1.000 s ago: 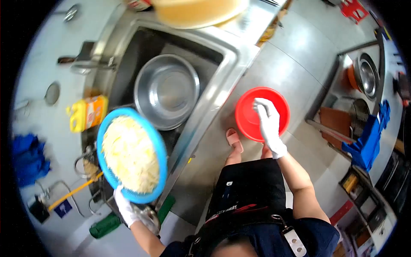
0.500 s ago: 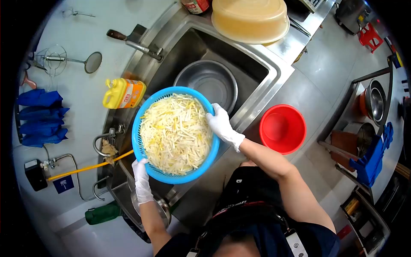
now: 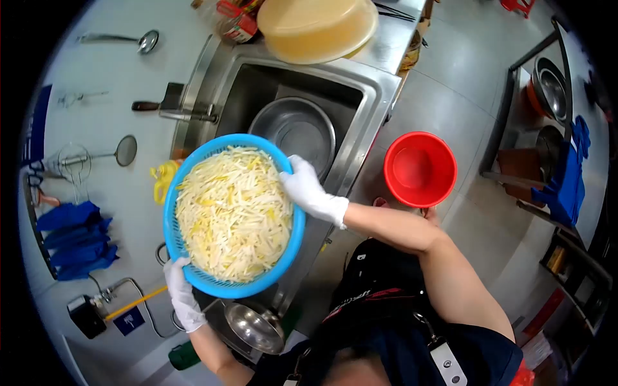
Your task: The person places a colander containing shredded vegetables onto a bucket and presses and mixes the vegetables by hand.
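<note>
A round blue plastic colander (image 3: 297, 239) is held up over the sink, full of pale, yellowish-white vegetable strips (image 3: 235, 215). My left hand (image 3: 183, 294), in a white glove, grips its rim at the lower left. On the opposite side my gloved right hand (image 3: 310, 188) clasps the rim, fingers partly hidden behind it. Beyond the colander, a grey metal basin (image 3: 297, 128) sits in the sink basin (image 3: 353, 103). Below my left hand's side lies a shiny steel bowl (image 3: 255, 327) at the sink's near end.
A red bucket (image 3: 420, 170) stands on the floor to the right. A large yellowish tub (image 3: 315, 26) rests upside down on the counter behind the sink. A yellow jug (image 3: 165, 181) is partly covered by the colander. Utensils hang on the left wall, and a metal shelf holds bowls (image 3: 550, 90).
The view has shifted and turned. Both hands still hold the colander, which has moved left relative to the sink and now covers most of the yellow jug.
</note>
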`<move>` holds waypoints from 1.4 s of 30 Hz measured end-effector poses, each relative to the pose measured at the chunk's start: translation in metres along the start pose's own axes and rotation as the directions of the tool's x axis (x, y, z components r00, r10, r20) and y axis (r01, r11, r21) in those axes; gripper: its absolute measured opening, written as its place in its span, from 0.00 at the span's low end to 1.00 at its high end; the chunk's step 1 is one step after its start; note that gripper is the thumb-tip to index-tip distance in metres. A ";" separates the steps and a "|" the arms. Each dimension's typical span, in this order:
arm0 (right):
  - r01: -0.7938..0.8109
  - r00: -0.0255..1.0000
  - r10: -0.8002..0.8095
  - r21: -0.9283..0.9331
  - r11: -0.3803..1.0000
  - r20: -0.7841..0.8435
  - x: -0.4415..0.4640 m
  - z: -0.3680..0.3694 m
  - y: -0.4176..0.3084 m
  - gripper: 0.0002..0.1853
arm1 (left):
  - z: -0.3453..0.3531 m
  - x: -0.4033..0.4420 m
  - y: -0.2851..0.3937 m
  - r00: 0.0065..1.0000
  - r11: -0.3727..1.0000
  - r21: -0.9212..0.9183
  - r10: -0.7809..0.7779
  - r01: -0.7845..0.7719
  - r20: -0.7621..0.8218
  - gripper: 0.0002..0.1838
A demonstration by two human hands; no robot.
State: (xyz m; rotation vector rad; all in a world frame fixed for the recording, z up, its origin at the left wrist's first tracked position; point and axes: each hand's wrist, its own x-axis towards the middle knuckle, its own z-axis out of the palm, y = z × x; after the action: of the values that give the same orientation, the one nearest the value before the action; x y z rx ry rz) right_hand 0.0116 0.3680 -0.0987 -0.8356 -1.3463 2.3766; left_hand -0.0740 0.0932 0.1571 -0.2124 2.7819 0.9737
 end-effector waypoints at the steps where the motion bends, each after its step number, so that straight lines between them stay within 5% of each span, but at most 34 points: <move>1: -0.001 1.000 0.002 0.031 1.000 -0.012 -0.002 0.000 0.003 0.11 | -0.003 0.004 -0.001 1.000 1.000 0.020 0.019 -0.019 -0.003 0.20; 6: 0.067 0.997 -0.062 0.163 0.984 -0.035 -0.020 -0.002 0.012 0.10 | 0.024 -0.022 0.033 0.999 0.998 -0.014 0.054 -0.053 0.005 0.21; 10: 0.037 0.999 -0.041 0.237 0.971 0.014 -0.028 -0.002 0.011 0.12 | 0.004 -0.005 0.025 0.995 0.988 0.131 0.091 -0.087 -0.025 0.18; 21: 0.006 0.999 -0.012 0.195 0.981 0.030 -0.026 -0.004 0.003 0.11 | 0.024 -0.027 0.039 0.999 0.999 -0.052 0.011 -0.008 0.043 0.22; 28: 0.084 0.995 -0.086 0.057 0.995 0.042 -0.034 -0.015 -0.023 0.10 | 0.012 0.000 -0.011 0.997 0.991 -0.125 0.058 -0.051 0.051 0.24; 42: 0.108 0.929 -0.081 0.055 0.993 -0.360 -0.110 -0.006 -0.043 0.12 | 0.011 0.029 -0.006 0.931 0.964 -0.236 0.196 -0.124 0.309 0.13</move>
State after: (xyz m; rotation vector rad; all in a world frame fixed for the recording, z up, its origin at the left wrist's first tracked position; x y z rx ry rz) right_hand 0.1013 0.3392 -0.0271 -1.0923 -1.1167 2.0600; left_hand -0.0992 0.0938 0.1388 0.1440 2.4169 1.2222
